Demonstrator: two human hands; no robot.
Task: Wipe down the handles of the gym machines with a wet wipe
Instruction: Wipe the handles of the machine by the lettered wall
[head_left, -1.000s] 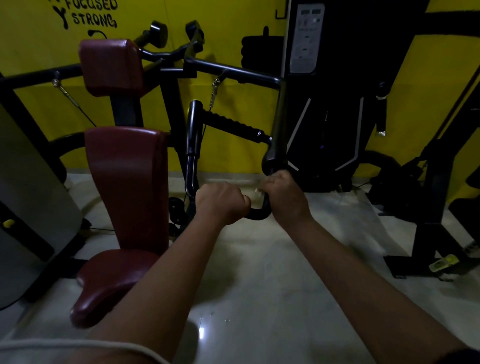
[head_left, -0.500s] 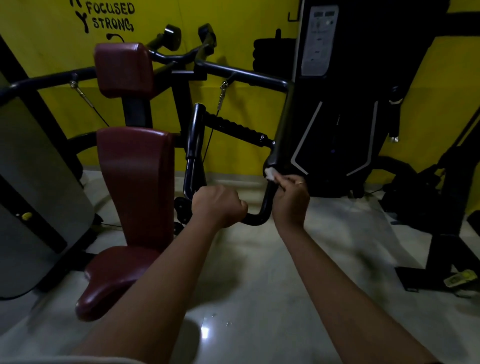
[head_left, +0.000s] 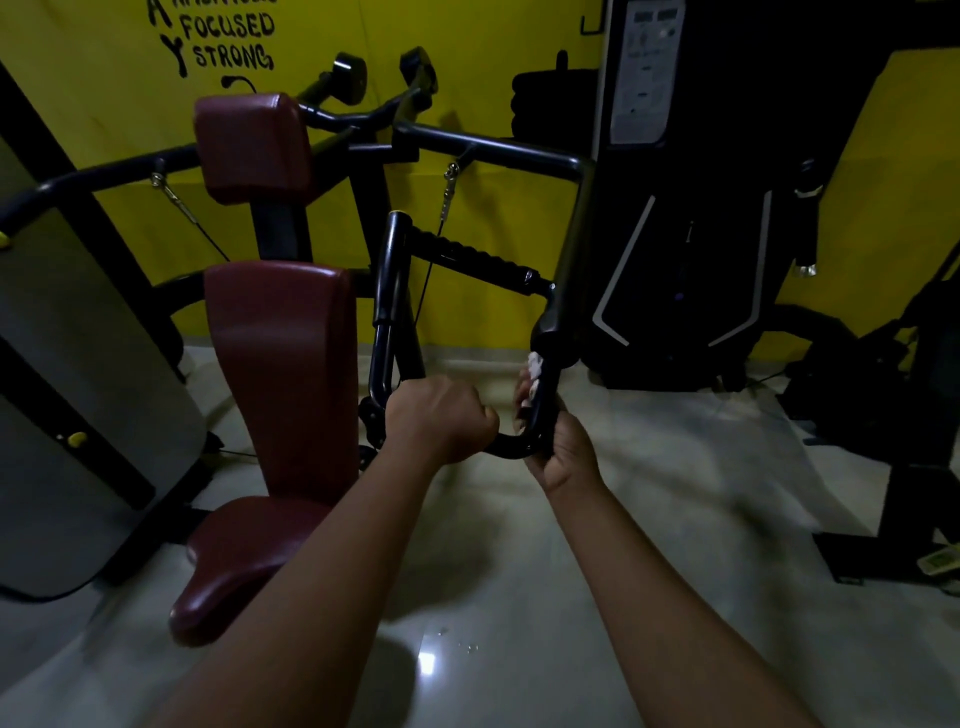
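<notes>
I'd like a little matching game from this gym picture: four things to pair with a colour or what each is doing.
Things:
1 left hand
2 wet wipe
3 seat
4 wall

Descriptions:
a painted yellow
b maroon
c grips the handle at its bottom curve
d white, against the handle's upright bar

Pairs: 1-c, 2-d, 3-b, 4-a.

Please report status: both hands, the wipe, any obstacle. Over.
Left hand grips handle at lower bend. Right hand wraps wet wipe round its upright part. No obstacle seen.
</notes>
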